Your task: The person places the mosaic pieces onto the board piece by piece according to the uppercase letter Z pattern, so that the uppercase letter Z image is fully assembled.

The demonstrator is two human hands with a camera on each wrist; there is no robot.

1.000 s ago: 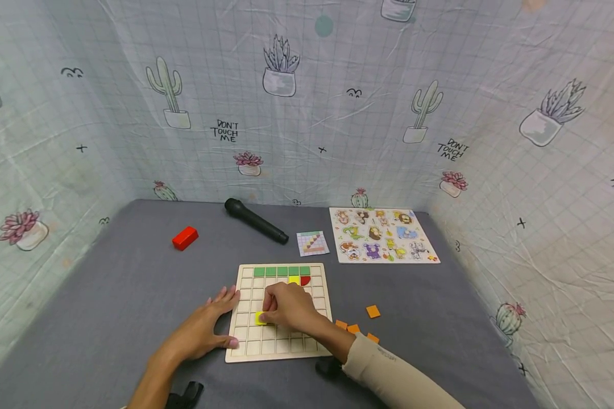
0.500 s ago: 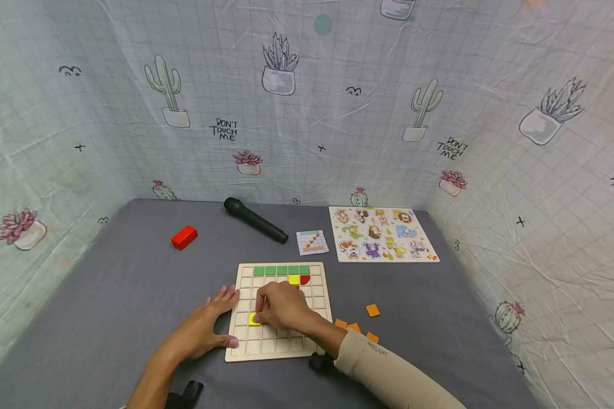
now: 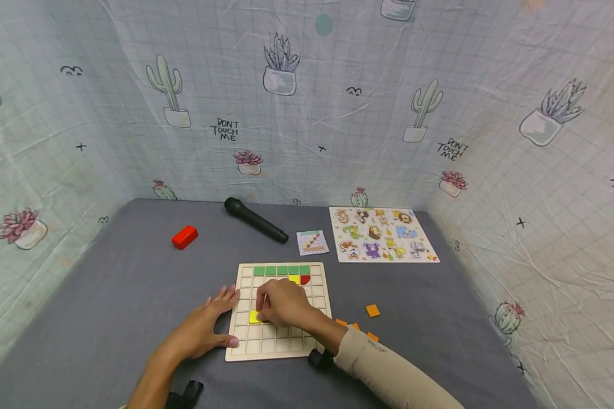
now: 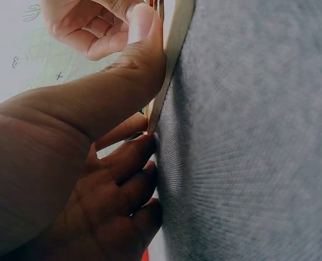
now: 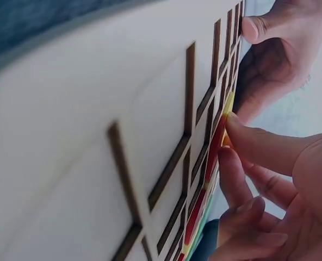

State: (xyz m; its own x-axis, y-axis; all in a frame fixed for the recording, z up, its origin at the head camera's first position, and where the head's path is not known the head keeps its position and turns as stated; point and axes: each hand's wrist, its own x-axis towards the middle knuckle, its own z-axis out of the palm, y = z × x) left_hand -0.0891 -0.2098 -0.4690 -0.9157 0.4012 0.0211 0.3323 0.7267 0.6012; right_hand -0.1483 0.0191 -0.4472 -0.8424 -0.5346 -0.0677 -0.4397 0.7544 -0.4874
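Observation:
My left hand (image 3: 196, 329) lies spread at the left side of a pale wooden grid board (image 3: 266, 347), with the fingertips and thumb touching its edge. In the left wrist view, the thumb (image 4: 136, 60) rests over the rim. Above the board's middle-left cells, my right hand (image 3: 286, 304) bends its fingers and pinches a yellow square tile (image 3: 254, 317) between thumb and index finger, low at the grid. The right wrist view has the thumb tip on the yellow tile (image 5: 229, 102), beside red tiles (image 5: 215, 147). A green tile row (image 3: 281, 271) fills the board's top cells; the right hand hides several cells.
Several orange tiles (image 3: 372, 311) lie right of the board, partly behind the right forearm. Beyond the board are a red block (image 3: 185, 237), a black microphone (image 3: 256, 220), a small pattern card (image 3: 312, 243) and an animal picture board (image 3: 389, 236). Printed fabric walls surround the table.
My right hand has shifted slightly left with the yellow tile, which now lines up with the grid. My left hand stays in place at the board's edge.

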